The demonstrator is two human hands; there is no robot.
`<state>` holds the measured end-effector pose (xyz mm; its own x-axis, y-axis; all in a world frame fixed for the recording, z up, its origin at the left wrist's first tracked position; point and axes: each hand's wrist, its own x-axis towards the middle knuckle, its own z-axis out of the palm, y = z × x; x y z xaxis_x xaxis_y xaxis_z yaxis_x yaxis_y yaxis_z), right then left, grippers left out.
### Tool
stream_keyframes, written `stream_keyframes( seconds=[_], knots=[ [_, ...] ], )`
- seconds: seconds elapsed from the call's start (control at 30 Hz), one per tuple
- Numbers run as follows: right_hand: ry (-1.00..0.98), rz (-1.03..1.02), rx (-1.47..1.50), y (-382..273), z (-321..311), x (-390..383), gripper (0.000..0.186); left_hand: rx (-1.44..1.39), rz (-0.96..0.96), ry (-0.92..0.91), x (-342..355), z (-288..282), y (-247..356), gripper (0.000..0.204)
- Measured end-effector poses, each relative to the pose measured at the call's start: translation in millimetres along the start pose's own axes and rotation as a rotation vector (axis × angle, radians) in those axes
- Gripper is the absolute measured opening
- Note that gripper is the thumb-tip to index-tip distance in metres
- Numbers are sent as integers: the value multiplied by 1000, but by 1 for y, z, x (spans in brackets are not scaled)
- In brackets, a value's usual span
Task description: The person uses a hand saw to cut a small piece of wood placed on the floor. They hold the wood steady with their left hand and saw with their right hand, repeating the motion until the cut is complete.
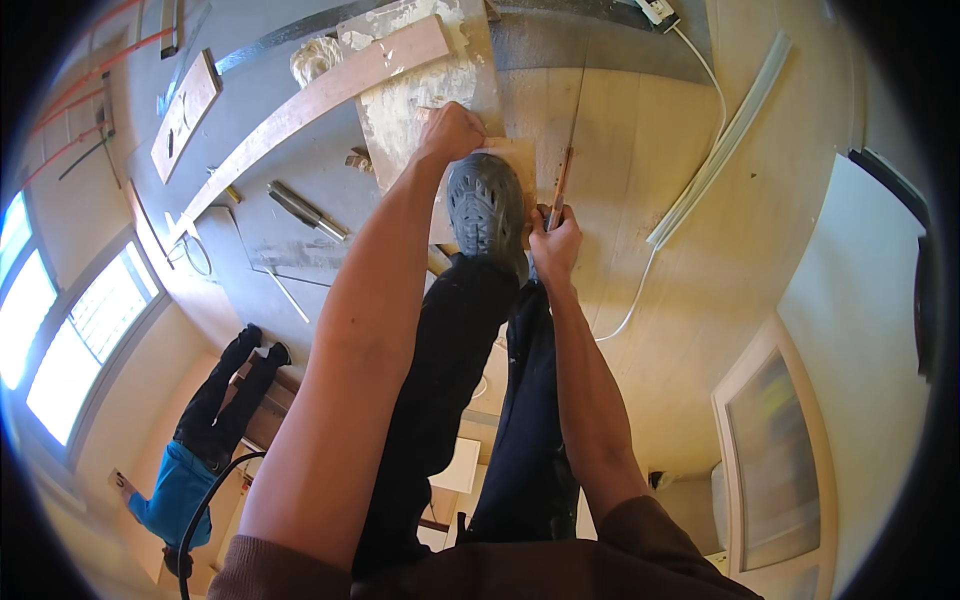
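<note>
My left hand (455,130) is closed, with its knuckles up, at the far edge of a pale wooden piece (518,155). What its fingers grip, if anything, is hidden. A grey shoe (482,205) on my foot presses on that wooden piece. To the right of the shoe, my right hand (556,243) is closed around a slim brown tool (562,178) with a dark grey lower part, pointing away from me; its exact kind is unclear. Beyond my left hand lies a board (390,120) smeared with a cream-coloured coating.
A long wooden strip (300,110) crosses the coated board. A grey-handled tool (305,210) lies left of my arm. At right are long pale strips (720,145) and a white cable (640,290). A person in a blue top (178,490) works at the lower left.
</note>
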<state>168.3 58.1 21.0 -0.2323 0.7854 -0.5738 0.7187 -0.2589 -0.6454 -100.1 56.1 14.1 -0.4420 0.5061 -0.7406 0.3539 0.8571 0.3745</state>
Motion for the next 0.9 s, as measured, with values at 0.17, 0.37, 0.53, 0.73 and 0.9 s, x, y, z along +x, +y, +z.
stream_keyframes(
  seconds=[0.17,0.37,0.53,0.73,0.9],
  knots=[
    [-9,42,-80,-4,0,-5,23,-35,-15,-69,3,-8,-1,18],
    [71,-19,-72,-4,7,-1,21,43,-23,10,1,2,8,15],
    [47,55,2,-4,11,0,20,-22,53,-19,6,0,-5,13],
    [38,35,-2,-7,3,3,18,4,80,20,6,-1,-3,17],
    [16,61,40,-13,9,9,18,-44,101,61,1,-2,-7,20]
  ],
)
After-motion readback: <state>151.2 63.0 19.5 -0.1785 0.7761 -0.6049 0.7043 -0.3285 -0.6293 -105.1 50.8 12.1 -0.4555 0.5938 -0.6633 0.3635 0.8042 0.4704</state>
